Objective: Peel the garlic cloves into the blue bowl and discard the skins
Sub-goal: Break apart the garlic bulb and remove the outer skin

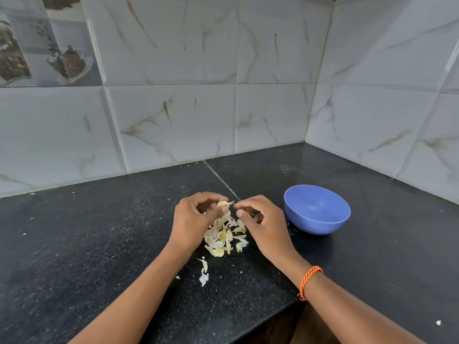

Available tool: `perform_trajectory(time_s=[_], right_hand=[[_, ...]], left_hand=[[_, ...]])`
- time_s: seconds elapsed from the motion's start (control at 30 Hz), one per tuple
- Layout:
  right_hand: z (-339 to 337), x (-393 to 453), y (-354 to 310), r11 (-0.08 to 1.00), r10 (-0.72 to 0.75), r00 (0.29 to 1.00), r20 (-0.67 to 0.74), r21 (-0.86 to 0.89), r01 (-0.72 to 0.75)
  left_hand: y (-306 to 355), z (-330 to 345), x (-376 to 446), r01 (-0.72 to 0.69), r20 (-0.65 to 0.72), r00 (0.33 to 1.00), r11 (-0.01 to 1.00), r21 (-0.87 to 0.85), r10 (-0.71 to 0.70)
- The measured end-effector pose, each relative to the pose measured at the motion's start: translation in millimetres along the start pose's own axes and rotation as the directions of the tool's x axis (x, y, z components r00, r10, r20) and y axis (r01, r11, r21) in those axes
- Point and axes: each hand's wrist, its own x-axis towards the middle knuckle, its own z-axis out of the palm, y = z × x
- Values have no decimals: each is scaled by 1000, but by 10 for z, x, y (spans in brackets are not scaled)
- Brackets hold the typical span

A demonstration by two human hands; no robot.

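Observation:
My left hand (196, 217) pinches a small pale garlic clove (222, 204) between thumb and fingers, its thin stem tip pointing right. My right hand (258, 219) is beside it with curled fingers, its fingertips at the clove's tip; what it holds, if anything, is too small to see. Below both hands lies a heap of garlic cloves and loose papery skins (224, 235) on the black counter. The blue bowl (316, 209) stands just right of my right hand, and its visible inside looks bare.
The black speckled counter (99, 244) runs into a tiled wall corner behind. A few skin scraps (203, 271) lie nearer me, and a white fleck (438, 322) at far right. The counter's front edge (248, 326) cuts in between my forearms.

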Motion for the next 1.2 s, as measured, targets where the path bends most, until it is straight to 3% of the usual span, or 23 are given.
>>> perform_trajectory(time_s=[0.2, 0.73, 1.07, 1.2], right_hand=[[15, 1, -77, 959, 60, 997, 41, 275, -69], [11, 28, -40, 924, 103, 995, 13, 368, -100], [34, 22, -3, 966, 149, 988, -31, 219, -139], [37, 20, 65, 998, 60, 998, -9, -31, -61]], left_hand=[[81, 90, -75, -21, 49, 999, 1000, 12, 20], [96, 113, -75, 98, 98, 992, 973, -209, -79], [90, 53, -55, 109, 63, 993, 961, -254, -96], [83, 51, -53, 127, 62, 991, 959, -252, -115]])
